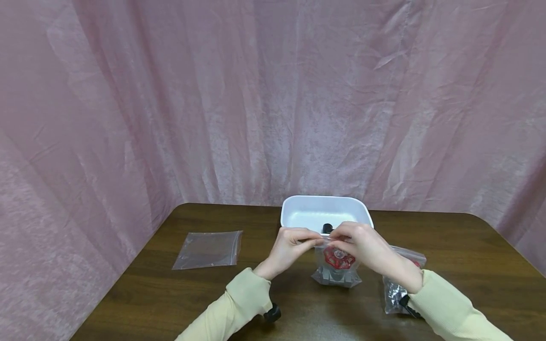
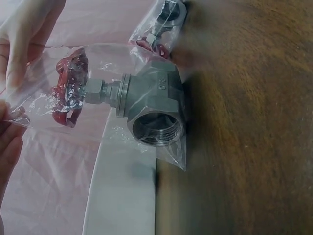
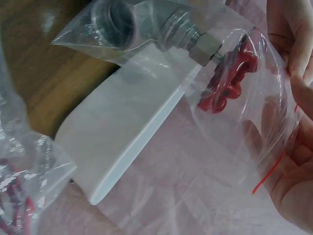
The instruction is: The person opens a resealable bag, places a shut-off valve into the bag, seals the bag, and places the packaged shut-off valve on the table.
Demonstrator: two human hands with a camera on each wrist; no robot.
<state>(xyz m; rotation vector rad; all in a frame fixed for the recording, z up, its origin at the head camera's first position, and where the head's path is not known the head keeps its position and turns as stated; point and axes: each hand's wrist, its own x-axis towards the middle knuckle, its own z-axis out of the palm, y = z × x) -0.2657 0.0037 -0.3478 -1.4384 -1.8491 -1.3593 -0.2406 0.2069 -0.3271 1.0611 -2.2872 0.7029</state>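
Thumb and fingers of the left hand [image 1: 290, 242] pinch the top edge of a clear bag [image 1: 321, 266] in the head view, and the right hand [image 1: 362, 242] pinches that same edge just beside them. Below both hands hangs the bag's body, with a metal valve [image 1: 333, 275] inside, its red handwheel [image 1: 339, 257] uppermost. Beyond the hands is a white tray [image 1: 324, 214]; well to the left hand's left lies a flat bag [image 1: 209, 250], and under the right forearm is another filled bag [image 1: 392, 298].

From the left wrist, the valve's foot appears to rest on the table [image 2: 244, 147], below the hands, with the handwheel between its body and the fingers. Letting the table bear that weight should leave the film slack and the mouth easier to line up.

From the right wrist, a red line [image 3: 275, 169] runs along the mouth beside the right hand's fingers. Pressing seems to be the work here: best matched squarely along that line, the two pinches level, then squeezed from one end to the other, with the handwheel well below so that it does not pull the plastic askew.
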